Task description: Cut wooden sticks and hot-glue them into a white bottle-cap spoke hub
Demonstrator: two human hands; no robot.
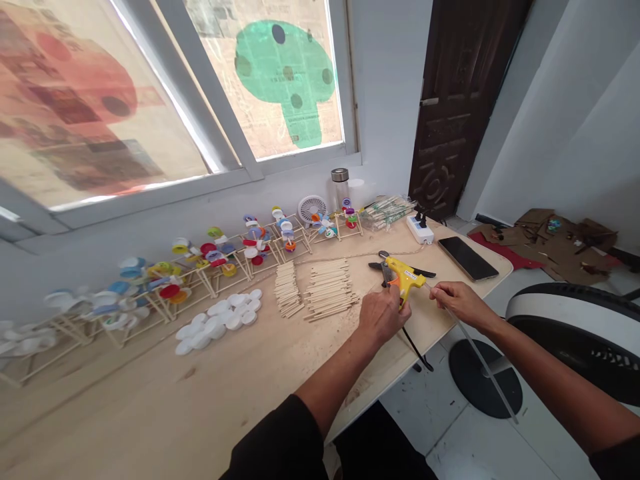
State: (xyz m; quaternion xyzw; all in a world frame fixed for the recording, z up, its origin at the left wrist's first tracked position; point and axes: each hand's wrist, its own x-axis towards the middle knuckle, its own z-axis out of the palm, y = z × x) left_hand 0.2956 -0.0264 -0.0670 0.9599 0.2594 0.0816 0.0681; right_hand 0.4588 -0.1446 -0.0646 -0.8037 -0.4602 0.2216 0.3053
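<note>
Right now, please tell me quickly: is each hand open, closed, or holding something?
Left hand: closed, holding the yellow glue gun.
Right hand: closed, pinching the clear stick near the gun's back end.

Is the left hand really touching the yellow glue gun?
Touching. The head view shows the left hand closed around the handle of the yellow glue gun.

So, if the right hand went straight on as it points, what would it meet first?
Probably the yellow glue gun in the left hand, though one view leaves depth unclear.
</note>
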